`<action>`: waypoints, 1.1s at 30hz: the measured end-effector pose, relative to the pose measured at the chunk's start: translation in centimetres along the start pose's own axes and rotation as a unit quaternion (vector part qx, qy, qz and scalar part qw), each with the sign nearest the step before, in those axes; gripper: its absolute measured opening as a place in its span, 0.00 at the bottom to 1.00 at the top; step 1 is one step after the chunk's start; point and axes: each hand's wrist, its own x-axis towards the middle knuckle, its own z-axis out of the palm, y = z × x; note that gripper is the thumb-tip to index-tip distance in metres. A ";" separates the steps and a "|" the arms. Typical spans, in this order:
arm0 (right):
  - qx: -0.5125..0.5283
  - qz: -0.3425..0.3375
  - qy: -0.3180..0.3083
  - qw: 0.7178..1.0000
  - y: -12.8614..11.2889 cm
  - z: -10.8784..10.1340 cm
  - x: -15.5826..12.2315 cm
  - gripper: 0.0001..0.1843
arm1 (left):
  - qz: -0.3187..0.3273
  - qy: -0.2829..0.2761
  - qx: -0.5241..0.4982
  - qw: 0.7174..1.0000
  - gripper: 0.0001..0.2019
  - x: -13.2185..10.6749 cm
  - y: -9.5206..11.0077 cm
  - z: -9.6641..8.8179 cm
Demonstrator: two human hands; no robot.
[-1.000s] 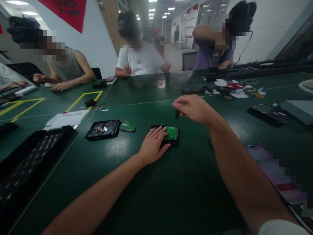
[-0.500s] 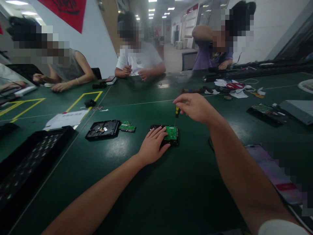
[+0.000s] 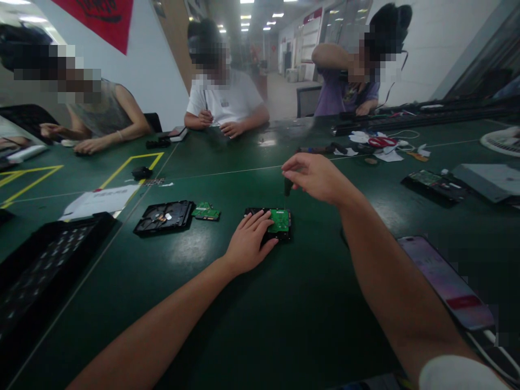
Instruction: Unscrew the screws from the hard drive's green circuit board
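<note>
My left hand lies with fingers stretched over the left part of a hard drive, its thumb along the near edge. The drive's green circuit board faces up, partly covered by the fingers. Above the board's far right corner, my right hand pinches the top of a small screwdriver. The screwdriver stands upright, its thin shaft pointing down at the board; whether the tip sits in a screw is too small to tell. To the left are another hard drive and a loose green circuit board.
A black tray stands at the left, near a paper sheet. On the right lie a phone, another drive with a board and red scissors. Several people sit across the green table.
The view has shifted slightly, moving everything a little left. Both hands keep their places at the drive; the screwdriver's handle shows a darker side than before.
</note>
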 end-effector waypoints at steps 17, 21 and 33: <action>-0.028 0.000 0.013 1.000 0.1 0.4 0.3 0.07 | 0.000 -0.004 0.002 1.000 0.22 0.0 0.0 -0.1; -0.038 -0.014 0.003 0.999 0.3 0.3 0.3 0.08 | -0.003 -0.005 0.001 1.000 0.22 0.1 0.1 -0.2; -0.016 0.015 0.015 1.000 0.3 0.2 0.2 0.09 | -0.004 -0.005 -0.004 1.000 0.22 0.0 0.1 -0.2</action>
